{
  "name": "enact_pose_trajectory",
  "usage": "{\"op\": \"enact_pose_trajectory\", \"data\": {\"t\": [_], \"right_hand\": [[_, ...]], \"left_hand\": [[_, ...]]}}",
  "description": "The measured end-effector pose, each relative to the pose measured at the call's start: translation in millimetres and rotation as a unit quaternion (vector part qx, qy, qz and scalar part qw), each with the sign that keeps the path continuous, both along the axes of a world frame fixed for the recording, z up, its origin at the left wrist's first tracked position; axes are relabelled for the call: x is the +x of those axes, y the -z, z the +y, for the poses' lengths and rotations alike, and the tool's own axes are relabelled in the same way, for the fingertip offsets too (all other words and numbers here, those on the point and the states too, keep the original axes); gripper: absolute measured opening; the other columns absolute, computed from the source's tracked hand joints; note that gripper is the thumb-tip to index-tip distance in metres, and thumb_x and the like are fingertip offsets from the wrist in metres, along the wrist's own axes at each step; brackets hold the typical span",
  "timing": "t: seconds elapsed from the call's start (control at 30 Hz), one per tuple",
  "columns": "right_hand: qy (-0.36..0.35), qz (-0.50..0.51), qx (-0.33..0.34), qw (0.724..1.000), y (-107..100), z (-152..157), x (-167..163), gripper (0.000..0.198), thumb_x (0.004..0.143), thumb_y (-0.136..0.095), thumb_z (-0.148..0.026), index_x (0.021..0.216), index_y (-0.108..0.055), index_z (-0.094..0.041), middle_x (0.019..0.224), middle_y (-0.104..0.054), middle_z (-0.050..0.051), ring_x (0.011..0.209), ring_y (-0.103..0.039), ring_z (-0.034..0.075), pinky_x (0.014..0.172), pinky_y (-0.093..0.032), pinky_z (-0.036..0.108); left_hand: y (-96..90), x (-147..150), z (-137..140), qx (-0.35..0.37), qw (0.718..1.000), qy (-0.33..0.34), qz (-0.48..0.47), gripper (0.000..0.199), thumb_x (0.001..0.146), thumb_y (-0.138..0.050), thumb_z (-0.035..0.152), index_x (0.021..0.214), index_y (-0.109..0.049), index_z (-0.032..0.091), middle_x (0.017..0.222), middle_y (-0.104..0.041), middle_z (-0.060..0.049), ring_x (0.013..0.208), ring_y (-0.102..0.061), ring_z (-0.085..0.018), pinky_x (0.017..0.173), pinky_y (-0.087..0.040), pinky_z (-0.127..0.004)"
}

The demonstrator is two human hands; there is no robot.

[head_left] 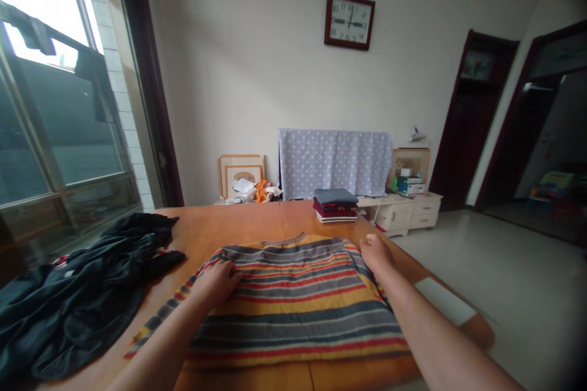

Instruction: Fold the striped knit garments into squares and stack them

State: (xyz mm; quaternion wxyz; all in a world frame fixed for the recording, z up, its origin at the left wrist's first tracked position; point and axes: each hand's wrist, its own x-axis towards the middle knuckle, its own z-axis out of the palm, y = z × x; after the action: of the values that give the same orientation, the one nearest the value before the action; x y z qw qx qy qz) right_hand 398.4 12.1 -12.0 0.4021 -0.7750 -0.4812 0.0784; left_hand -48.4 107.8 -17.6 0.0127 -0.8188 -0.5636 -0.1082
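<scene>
Yellow, grey, red and dark stripes ran across the sweater [298,305], which lay spread on the wooden table [247,218] directly before the person, its neckline at the far side. One sleeve stretched slantwise toward the near left, partly under the left forearm. The left hand [218,282] rested on the left shoulder of the knit, thumb out to the side; whether it pinched any cloth, I could not tell. The right hand [376,252] was curled narrow at the opposite shoulder, though its grip on the fabric could not be made out.

Dark garments [87,293] were heaped at the table's left, apart from the sweater. Beyond the neckline, toward the right, stood a folded stack of clothes [335,206]. Farther back, a pale spotted cloth [334,162] hung near a white cabinet [400,218], beneath a wall clock [349,21].
</scene>
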Motion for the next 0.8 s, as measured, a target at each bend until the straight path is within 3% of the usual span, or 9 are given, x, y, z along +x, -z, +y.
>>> {"op": "enact_pose_trajectory", "data": {"t": [0.07,0.13,0.27,0.37,0.47,0.6,0.8], "right_hand": [[0.054,-0.052,-0.011,0.997,0.6,1.1,9.1,0.038,0.093,-0.048,-0.036,0.125,-0.062,-0.022,0.123,-0.068,0.013,0.110,-0.063,0.028,0.088,-0.046,0.036],[0.046,-0.097,-0.022,0.994,3.2,2.3,3.3,0.037,0.093,-0.048,-0.037,0.124,-0.064,-0.025,0.126,-0.067,0.010,0.113,-0.063,0.026,0.093,-0.045,0.035],[-0.110,-0.176,-0.038,0.978,14.1,3.2,-26.3,0.041,0.098,-0.038,-0.038,0.125,-0.066,-0.026,0.131,-0.066,0.007,0.124,-0.058,0.022,0.103,-0.041,0.031],[-0.182,-0.209,-0.110,0.955,29.2,-2.1,-33.6,0.055,0.100,-0.033,-0.046,0.144,-0.052,-0.021,0.155,-0.045,0.009,0.147,-0.034,0.025,0.118,-0.025,0.041],[-0.190,-0.200,-0.208,0.938,45.8,-10.6,-23.3,0.069,0.100,-0.025,-0.058,0.158,-0.030,-0.021,0.166,-0.022,0.007,0.154,-0.014,0.025,0.122,-0.009,0.051],[-0.188,-0.194,-0.243,0.932,53.5,-15.5,-9.9,0.073,0.099,-0.020,-0.063,0.161,-0.017,-0.025,0.167,-0.013,0.003,0.155,-0.007,0.022,0.123,-0.003,0.051],[-0.168,-0.198,-0.250,0.933,34.8,-9.6,-17.6,0.077,0.096,-0.025,-0.066,0.159,-0.026,-0.021,0.167,-0.017,0.007,0.154,-0.012,0.028,0.121,-0.008,0.057]], "left_hand": [[1.4,3.0,5.9,0.014,1.000,-0.005,0.000,0.033,0.091,-0.049,0.049,0.087,-0.069,0.023,0.099,-0.072,-0.010,0.092,-0.067,-0.027,0.075,-0.046,-0.033],[3.0,8.9,11.0,0.024,1.000,0.005,-0.008,0.032,0.092,-0.047,0.045,0.092,-0.070,0.022,0.103,-0.072,-0.010,0.097,-0.066,-0.027,0.079,-0.046,-0.034],[9.8,22.1,19.6,0.027,0.999,0.042,-0.020,0.039,0.095,-0.042,0.046,0.115,-0.069,0.026,0.128,-0.067,-0.009,0.119,-0.059,-0.029,0.098,-0.044,-0.041],[21.1,22.3,26.4,0.000,0.999,0.039,-0.002,0.055,0.096,-0.037,0.057,0.137,-0.059,0.028,0.150,-0.052,-0.007,0.142,-0.040,-0.033,0.114,-0.029,-0.053],[33.0,14.3,32.9,-0.057,0.998,0.024,0.010,0.067,0.095,-0.031,0.065,0.150,-0.046,0.029,0.161,-0.037,-0.004,0.151,-0.024,-0.033,0.119,-0.018,-0.058],[35.1,7.8,35.9,-0.082,0.996,0.016,0.004,0.072,0.095,-0.028,0.068,0.153,-0.042,0.028,0.162,-0.034,-0.005,0.152,-0.023,-0.031,0.120,-0.016,-0.059],[17.5,10.9,30.5,-0.050,0.997,0.050,-0.013,0.066,0.095,-0.032,0.066,0.142,-0.056,0.026,0.155,-0.047,-0.009,0.145,-0.037,-0.031,0.118,-0.026,-0.053]]}}
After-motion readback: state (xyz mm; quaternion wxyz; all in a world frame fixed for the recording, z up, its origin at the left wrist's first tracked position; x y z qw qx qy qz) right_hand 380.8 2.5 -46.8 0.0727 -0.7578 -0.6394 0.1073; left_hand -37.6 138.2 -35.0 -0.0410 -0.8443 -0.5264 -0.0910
